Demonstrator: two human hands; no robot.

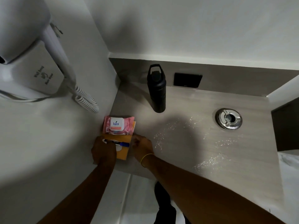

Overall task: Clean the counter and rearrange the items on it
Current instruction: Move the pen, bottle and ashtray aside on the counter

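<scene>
Orange packet (123,153) lies flat at the left edge of the grey worktop (186,143), close to the white wall. A pen (115,142) with a blue cap lies across it. The left hand (103,152) rests on the packet, its fingers (108,143) curled down on the pen. The right hand (141,148) touches the packet's right edge with fingers bent close together. A pink wipes pack (119,125) sits just behind. Farther back stands a black bottle (157,89). Wet drops (178,135) shine near the silver drain (228,118).
</scene>
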